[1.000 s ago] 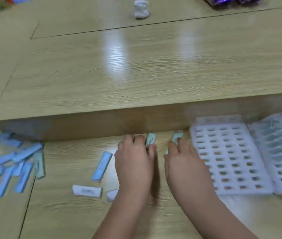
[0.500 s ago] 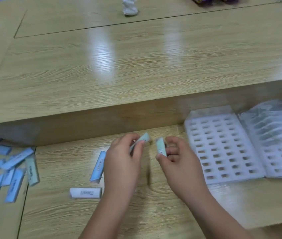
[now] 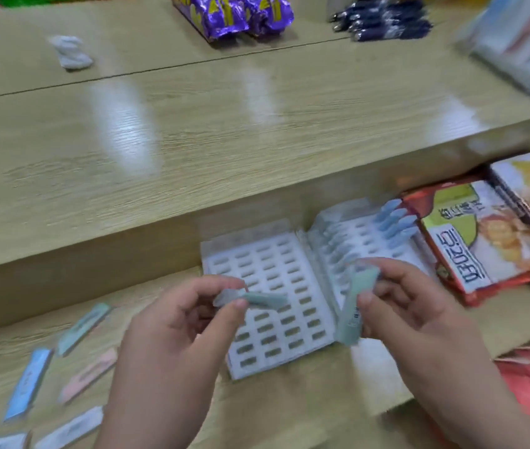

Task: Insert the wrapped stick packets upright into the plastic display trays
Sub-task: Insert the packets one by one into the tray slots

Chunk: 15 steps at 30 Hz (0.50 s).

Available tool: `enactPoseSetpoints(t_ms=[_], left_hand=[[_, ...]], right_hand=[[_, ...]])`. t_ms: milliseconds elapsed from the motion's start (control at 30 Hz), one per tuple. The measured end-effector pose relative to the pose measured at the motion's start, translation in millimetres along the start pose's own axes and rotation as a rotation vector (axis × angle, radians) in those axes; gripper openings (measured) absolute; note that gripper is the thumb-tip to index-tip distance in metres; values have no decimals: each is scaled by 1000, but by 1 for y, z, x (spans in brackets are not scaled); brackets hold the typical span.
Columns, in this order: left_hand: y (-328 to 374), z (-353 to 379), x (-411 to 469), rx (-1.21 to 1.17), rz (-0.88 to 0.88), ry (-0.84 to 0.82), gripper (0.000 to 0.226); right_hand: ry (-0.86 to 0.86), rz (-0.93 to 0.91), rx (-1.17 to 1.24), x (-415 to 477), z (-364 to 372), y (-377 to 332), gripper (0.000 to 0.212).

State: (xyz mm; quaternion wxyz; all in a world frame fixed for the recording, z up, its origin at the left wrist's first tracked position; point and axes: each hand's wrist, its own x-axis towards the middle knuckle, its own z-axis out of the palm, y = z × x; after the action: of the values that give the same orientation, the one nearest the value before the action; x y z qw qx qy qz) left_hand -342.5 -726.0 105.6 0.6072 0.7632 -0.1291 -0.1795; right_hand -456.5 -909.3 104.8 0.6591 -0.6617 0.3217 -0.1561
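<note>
Green stick packet (image 3: 259,300) sits pinched in your left hand (image 3: 176,322); your right hand (image 3: 409,312) grips a second packet (image 3: 352,306); both hover over the near tray (image 3: 270,264), its slots empty; blue packets (image 3: 393,218) stand upright in the far tray (image 3: 364,236); loose packets (image 3: 82,325) wait on the table (image 3: 289,400); most of the filling looks undone.

Looks like you're in a little shop or stockroom: purple snack packs (image 3: 234,14) and bundled pens (image 3: 383,19) top of frame, boxed snacks (image 3: 484,234) at right, display trays (image 3: 221,254) on the wooden table (image 3: 273,400).
</note>
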Motion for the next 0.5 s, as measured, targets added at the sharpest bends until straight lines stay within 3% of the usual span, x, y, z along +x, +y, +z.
enactPoseSetpoints(t_ms=[167,367,500], left_hand=[[0,66,5,194,207,-53,28],[-11,121,6,485,465,17,21],[-24,131,8,560,473,44,20]], right_hand=[[14,-32,-88,27,-66,11,21],[-108,-136,-361,56,-75,25,28],[-208,-165,-384,64,-72,33,24]])
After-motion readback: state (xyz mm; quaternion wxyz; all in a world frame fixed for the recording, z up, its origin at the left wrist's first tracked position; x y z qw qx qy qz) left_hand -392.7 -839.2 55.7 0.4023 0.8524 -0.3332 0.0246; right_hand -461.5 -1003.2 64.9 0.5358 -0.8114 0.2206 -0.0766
